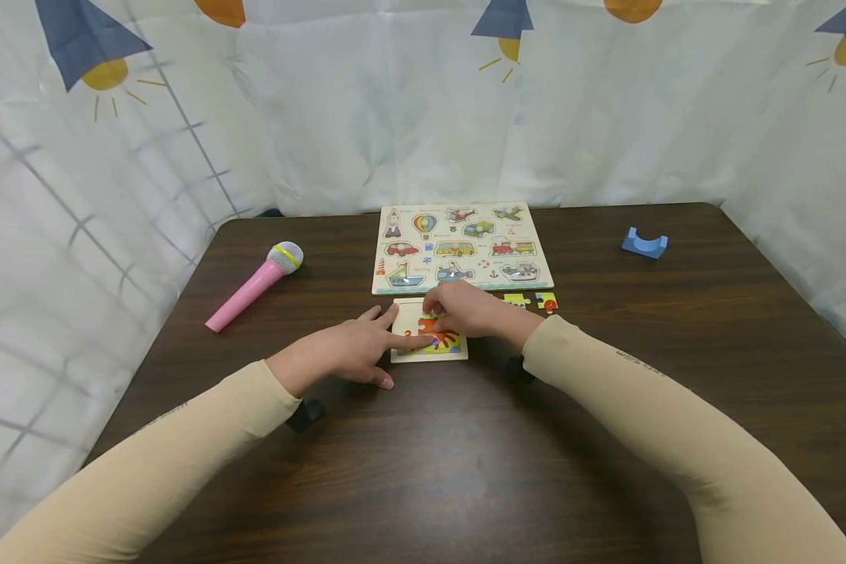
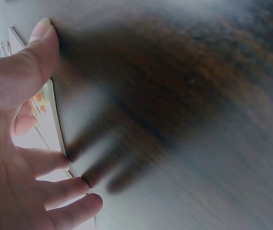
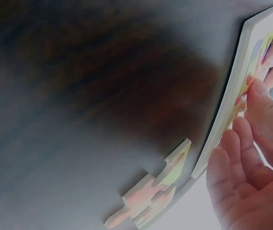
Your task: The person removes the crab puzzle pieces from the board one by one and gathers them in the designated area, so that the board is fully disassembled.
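From the head, we look forward and down across the bench [image 1: 423,470] to the curtain [image 1: 451,133]. From each wrist, we peek from up close, tipped sideways, past the left hand [image 2: 11,167] or the right hand [image 3: 246,196]. All three views share the small puzzle board [image 1: 410,318], at the side in both wrist views.

Hands [image 1: 352,348]: two
Microphone [image 1: 249,292], left: one
Vehicle board [image 1: 409,290], far: one
Puzzle tray [image 1: 430,358]: one
Loose pieces [image 1: 547,301]: two visible
Blue block [image 1: 645,247]: one
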A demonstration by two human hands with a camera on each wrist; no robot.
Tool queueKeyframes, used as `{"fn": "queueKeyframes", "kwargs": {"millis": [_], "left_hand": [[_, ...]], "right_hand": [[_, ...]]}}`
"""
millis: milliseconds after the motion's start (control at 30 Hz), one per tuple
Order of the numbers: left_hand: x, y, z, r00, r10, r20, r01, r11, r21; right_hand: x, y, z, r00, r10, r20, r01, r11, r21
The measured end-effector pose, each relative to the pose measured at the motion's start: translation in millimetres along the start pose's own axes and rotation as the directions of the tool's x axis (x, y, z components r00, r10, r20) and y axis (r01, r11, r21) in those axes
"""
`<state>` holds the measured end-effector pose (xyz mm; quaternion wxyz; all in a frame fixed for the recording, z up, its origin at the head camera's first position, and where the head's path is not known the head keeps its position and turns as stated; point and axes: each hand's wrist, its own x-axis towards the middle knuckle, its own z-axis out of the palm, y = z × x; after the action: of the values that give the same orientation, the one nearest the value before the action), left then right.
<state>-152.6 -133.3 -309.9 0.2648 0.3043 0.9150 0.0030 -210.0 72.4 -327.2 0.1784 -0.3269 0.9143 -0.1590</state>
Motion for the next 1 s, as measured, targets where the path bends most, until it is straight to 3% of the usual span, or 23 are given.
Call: {"fn": "queueKeyframes", "kwargs": {"millis": [667,1000], "left_hand": [[0.6,2.4,-2.1,0.999,-0.009,0.033,0.010,1.000,-0.027],[0.6,2.2,-1.2,1.000,-0.003,0.027,0.003,1.000,-0.023]], "right_hand": [[-2.5,6.1,-5.5,0.998,-0.006,-0.055,0.017,0.982,0.190],[-5.0,9.3,-9.8,0.997,0.012,-0.074,0.013,0.944,0.329]]}}
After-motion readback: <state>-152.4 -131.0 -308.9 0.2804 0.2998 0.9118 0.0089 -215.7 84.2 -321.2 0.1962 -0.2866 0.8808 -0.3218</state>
